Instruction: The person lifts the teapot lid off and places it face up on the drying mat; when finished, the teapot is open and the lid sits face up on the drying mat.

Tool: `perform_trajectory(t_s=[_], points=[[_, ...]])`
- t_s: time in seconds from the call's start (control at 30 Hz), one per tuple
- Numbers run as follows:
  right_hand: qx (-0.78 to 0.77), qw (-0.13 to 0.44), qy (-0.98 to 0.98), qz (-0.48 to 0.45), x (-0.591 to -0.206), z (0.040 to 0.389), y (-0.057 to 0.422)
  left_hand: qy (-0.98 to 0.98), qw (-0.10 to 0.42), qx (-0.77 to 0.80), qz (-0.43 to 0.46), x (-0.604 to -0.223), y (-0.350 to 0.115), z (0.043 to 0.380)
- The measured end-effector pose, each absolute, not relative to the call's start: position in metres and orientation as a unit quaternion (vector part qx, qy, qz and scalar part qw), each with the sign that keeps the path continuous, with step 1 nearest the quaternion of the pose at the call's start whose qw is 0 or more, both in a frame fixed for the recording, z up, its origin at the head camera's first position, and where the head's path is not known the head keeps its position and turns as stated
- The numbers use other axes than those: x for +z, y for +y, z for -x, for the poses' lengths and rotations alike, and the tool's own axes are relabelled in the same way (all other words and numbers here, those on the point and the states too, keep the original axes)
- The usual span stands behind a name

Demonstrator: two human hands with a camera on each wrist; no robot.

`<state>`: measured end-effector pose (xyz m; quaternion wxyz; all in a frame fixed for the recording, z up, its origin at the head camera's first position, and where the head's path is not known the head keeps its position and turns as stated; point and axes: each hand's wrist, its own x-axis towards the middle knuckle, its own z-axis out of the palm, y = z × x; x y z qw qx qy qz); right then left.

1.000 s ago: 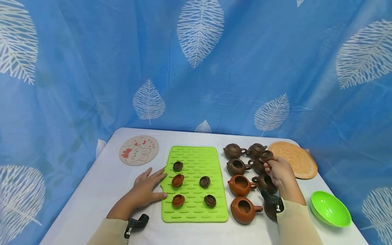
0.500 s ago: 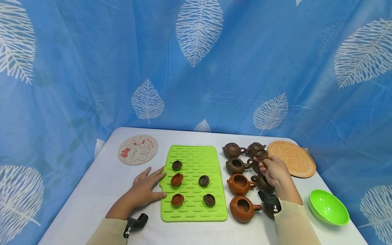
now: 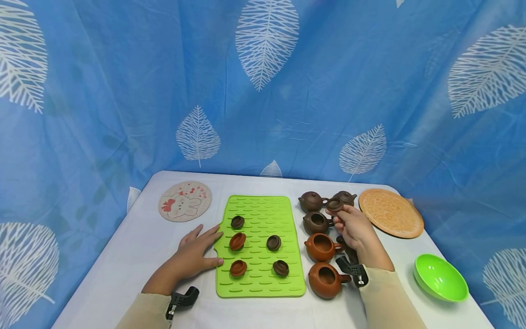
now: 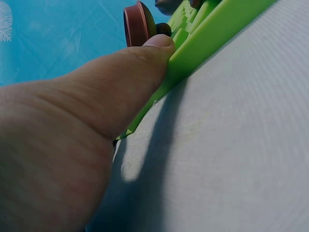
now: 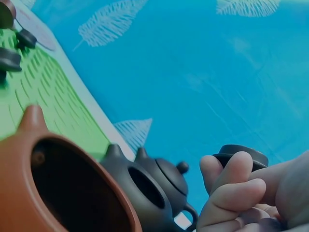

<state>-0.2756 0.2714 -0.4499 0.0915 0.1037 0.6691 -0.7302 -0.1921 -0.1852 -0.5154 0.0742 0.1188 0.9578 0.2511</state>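
In the head view my right hand [image 3: 356, 230] pinches a dark brown teapot lid [image 3: 334, 205] above the teapots. The right wrist view shows that lid [image 5: 244, 153] upside down between thumb and fingers. Just left of it stand a lidded dark teapot [image 3: 311, 202] and an open dark teapot [image 3: 316, 223]. Nearer are two open reddish teapots [image 3: 321, 247]. My left hand [image 3: 196, 257] lies with spread fingers at the left edge of a green mat [image 3: 263, 290], thumb and fingertips touching it. On the mat lie several lids, among them a reddish one [image 3: 238, 241] and a dark one [image 3: 273, 243].
Another lidded dark teapot [image 3: 346, 198] stands at the back, partly hidden by the held lid. A round orange-tan mat [image 3: 392, 213] and a green bowl [image 3: 441, 278] are at the right. A round bunny coaster [image 3: 185, 201] lies far left. My right arm covers more dark teapots.
My right hand has moved left with the dark lid, from above the right column of teapots toward the left column. My left hand has stayed on the mat's edge.
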Motion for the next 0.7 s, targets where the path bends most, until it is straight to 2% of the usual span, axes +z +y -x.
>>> perform_trajectory(t_s=[0.33,0.7], points=[[-0.74,0.124,0.658,-0.063,-0.443,0.277,0.246,0.958,0.074,0.252,-0.117,-0.514,-0.185,0.19],[-0.733,0.145,0.662,-0.064,-0.442,0.281,0.214,0.958,0.071,0.252,-0.119,-0.513,-0.185,0.19]])
